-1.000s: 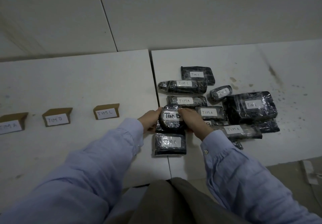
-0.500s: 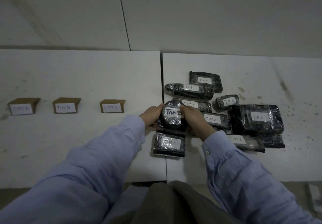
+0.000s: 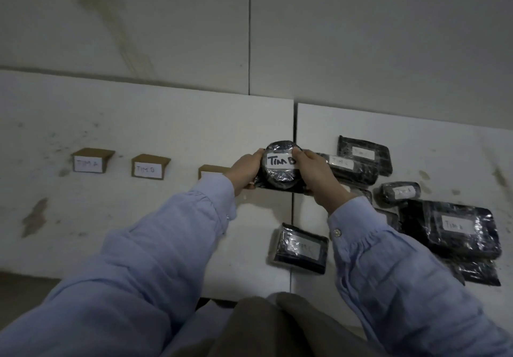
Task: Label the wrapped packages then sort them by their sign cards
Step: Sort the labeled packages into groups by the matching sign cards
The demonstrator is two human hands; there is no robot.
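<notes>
Curled round the left edge of a round package (image 3: 279, 174): left hand (image 3: 245, 169), fingers bent against its side. Clamped on the right edge: right hand (image 3: 316, 174), one fingertip pressed over the end of a white label reading "TIM B". Held between both palms over the seam between the left table (image 3: 138, 123) and the right table (image 3: 433, 145), label facing the camera. Disc-shaped, wrapped in glossy, crinkled black film; contents hidden by the wrap.

Just left of the left hand and partly covered by it: third sign card (image 3: 211, 171), writing out of sight. Farther left, in a row: TIM B card (image 3: 149, 167), then TIM A card (image 3: 90, 162), all folded brown cardboard with white paper fronts.

Below the right wrist, lying flat: rectangular package (image 3: 299, 248), label blurred. On the right table, huddled and overlapping: long roll (image 3: 349, 169), flat pouch (image 3: 366, 152) behind it, small roll (image 3: 401, 192), large block (image 3: 449, 229) with a white label. Same shiny black film on each. Pale blue sleeves (image 3: 155, 245) down to both wrists.
</notes>
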